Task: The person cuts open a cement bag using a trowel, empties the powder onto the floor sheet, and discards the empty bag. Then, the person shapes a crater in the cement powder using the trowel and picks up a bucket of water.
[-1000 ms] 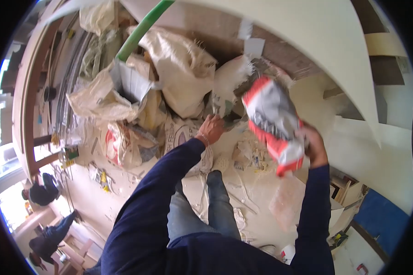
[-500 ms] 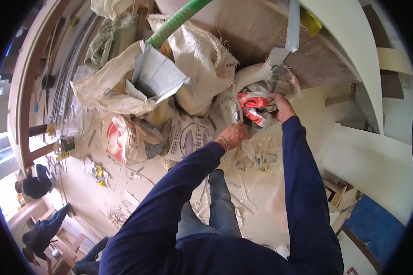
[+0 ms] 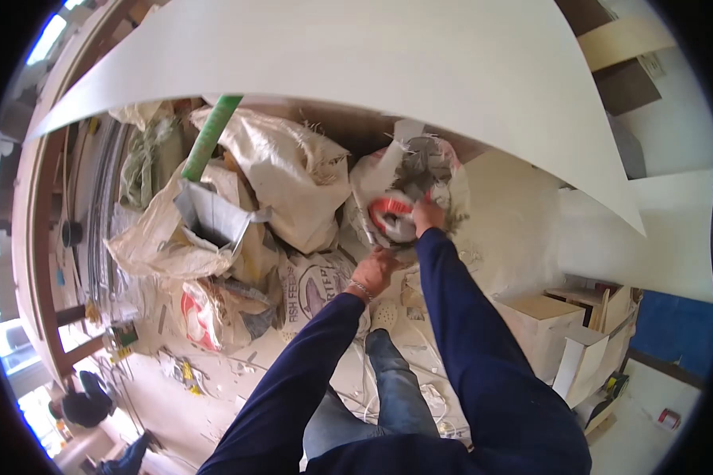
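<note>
Head view: shows a crumpled red-and-white packet [image 3: 390,215] down in the mouth of an open whitish sack [image 3: 364,176], blurred, with no long axis to be made out. Lies just left of the right hand [image 3: 428,215], touching it, and just beyond the left hand [image 3: 375,269]; so, nearer to the right. Cannot tell whether pinched or only pressed by the right fingers, hidden behind blur and knuckles. At the sack's near rim, left fingers curled in, apparently closed on the fabric. Farther left, a printed fish-feed sack [image 3: 318,289], then a bent grey sheet [image 3: 214,222] and a green tube [image 3: 211,141].
</note>
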`<state>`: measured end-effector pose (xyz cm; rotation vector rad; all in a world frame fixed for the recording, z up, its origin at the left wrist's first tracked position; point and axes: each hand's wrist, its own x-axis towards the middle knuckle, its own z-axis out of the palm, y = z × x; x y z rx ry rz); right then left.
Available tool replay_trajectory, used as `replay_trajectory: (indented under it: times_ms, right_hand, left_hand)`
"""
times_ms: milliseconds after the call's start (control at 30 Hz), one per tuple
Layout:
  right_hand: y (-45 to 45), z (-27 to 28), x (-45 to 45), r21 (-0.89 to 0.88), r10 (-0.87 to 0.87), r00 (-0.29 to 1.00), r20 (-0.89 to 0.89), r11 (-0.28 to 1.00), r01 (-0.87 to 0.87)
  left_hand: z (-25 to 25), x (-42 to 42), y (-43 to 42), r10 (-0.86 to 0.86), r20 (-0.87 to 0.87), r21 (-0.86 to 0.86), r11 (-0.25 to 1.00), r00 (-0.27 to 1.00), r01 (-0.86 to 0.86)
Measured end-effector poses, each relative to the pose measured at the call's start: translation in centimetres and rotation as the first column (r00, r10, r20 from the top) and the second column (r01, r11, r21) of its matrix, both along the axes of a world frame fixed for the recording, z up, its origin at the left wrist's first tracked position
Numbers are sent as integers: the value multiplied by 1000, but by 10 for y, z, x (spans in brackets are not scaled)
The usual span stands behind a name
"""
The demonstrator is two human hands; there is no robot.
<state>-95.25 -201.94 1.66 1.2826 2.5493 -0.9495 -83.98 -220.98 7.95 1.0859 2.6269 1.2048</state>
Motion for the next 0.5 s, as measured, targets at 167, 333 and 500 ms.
replay_trajectory:
  times_ms: [167, 333, 500]
  right_hand:
    - [-14, -1, 12, 33, -48, 996, -79, 998, 50]
    - [-54, 9, 12, -118, 295, 950, -104, 944, -306]
    - [-37, -179, 22, 66, 814, 577, 67, 574, -816]
  left_hand:
    - [4, -6, -17, -14, 24, -126, 992, 1000, 17]
    - [26, -8, -15, 88, 27, -78, 993, 996, -85]
    - [28, -15, -10, 9, 7, -228, 974, 1000, -7]
